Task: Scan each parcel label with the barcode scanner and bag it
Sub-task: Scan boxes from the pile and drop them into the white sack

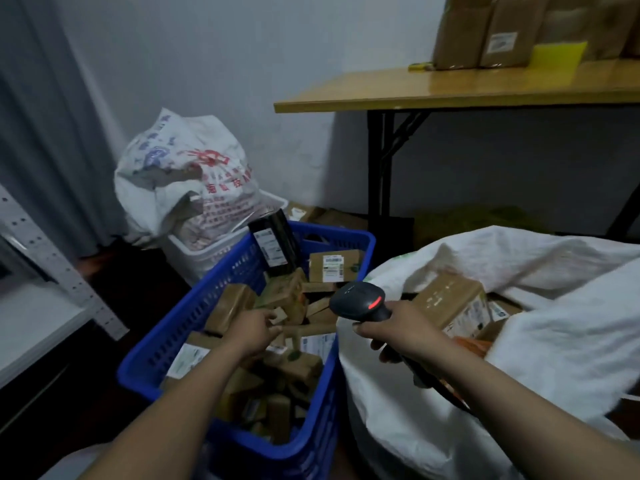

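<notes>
Left hand (254, 332): in the middle of the blue crate (221, 282), fingertips among loose parcels (298, 363); whether it has a grasp, cannot tell.
Right hand (391, 329): wrapped round scanner (360, 301), over the left edge of the white bag (398, 410).
Risk: labels are crowded, so a neighbouring barcode may read and the picked parcel go in unscanned.

Black barcode scanner (360, 301), red light glowing, gripped by the right hand (384, 329) between blue crate (180, 327) and white sack (415, 427); brown labelled parcels (325, 266) lie in both.
</notes>
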